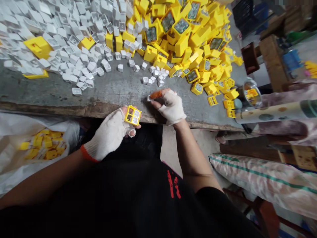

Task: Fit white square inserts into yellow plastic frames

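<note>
My left hand (109,134), in a white fingerless glove with an orange cuff, grips a small yellow frame (129,113) just off the bench's front edge. The frame is divided into square openings; white pieces sit in the ones on its right side. My right hand (170,105), gloved the same way, pinches a small white cap (149,98) between thumb and forefinger, low over the grey bench top. Right beyond it lies a little cluster of white caps (155,76) on the bench.
White caps (74,29) are heaped at the back left, yellow housings (183,43) at the back right. Loose yellow frames (229,104) lie near a metal bowl (257,91) on the right. A white sack (12,132) with yellow parts stands below left; a striped sack (262,178) lies lower right.
</note>
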A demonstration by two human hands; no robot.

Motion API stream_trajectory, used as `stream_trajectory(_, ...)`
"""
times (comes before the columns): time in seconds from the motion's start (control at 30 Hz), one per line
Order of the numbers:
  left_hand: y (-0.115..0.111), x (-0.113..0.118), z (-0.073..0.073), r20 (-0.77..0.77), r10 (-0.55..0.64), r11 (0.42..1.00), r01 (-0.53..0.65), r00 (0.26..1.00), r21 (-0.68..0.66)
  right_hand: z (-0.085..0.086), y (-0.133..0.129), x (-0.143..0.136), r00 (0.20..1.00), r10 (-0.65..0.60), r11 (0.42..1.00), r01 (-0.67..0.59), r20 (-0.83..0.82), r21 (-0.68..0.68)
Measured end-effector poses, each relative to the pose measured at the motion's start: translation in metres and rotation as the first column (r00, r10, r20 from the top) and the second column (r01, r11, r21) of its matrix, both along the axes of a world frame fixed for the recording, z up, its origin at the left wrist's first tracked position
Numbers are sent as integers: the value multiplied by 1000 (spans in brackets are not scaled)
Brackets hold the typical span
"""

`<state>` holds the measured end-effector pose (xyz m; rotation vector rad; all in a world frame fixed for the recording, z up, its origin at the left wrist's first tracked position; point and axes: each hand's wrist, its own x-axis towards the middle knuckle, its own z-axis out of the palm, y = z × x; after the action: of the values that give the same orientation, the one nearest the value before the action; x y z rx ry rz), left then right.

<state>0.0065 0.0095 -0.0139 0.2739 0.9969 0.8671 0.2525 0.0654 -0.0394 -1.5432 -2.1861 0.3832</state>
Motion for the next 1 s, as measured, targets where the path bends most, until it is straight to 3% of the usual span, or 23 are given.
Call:
stream_trajectory(0.13, 0, -3, -5, 108, -119, 993, 120, 987, -10, 29, -22, -15, 968, 248, 964, -243, -35, 103)
stream_trajectory(0.23, 1, -13, -16, 195, -286, 956, 293, 938, -10, 45, -27, -21, 872, 485, 865, -490, 66, 112)
stream_trajectory(0.33, 2, -24, -28, 241, -443, 891, 453, 863, 15, 48, -29, -19, 763, 624, 741, -646, 167, 181)
stream_trajectory(0.4, 2, -30, -31, 232, -482, 870, 494, 845, 7, 45, -29, -15, 745, 642, 730, -666, 182, 152)
stream_trajectory(0.47, 2, -32, -28, 203, -449, 887, 462, 870, -17, 40, -23, -9, 777, 620, 772, -629, 109, 92)
stream_trajectory(0.5, 2, -32, -25, 183, -413, 905, 425, 892, -30, 37, -16, -5, 823, 565, 819, -567, 55, 83)
stream_trajectory(0.6, 6, -26, -12, 100, -271, 959, 277, 957, -59, 27, 20, 2, 981, 195, 977, -194, -5, 89)
stream_trajectory(0.67, 9, -23, -5, 31, -198, 978, 200, 980, -68, 19, 51, 0, 992, -36, 998, 29, 117, 62)
stream_trajectory(0.7, 11, -21, -2, 1, -166, 984, 166, 986, -63, 14, 65, -2, 977, -79, 997, 72, 200, 40)
stream_trajectory(0.8, 13, -21, 2, -54, -129, 991, 127, 990, -42, 3, 89, -11, 939, -61, 998, 62, 340, 6)
stream_trajectory(0.87, 12, -22, 1, -73, -106, 994, 106, 992, -9, 0, 86, -13, 945, -56, 998, 54, 321, 17)
stream_trajectory(1.0, 7, -22, -6, -23, 33, 983, -28, 999, 183, 5, 43, -12, 998, -64, 994, 62, 19, 94)
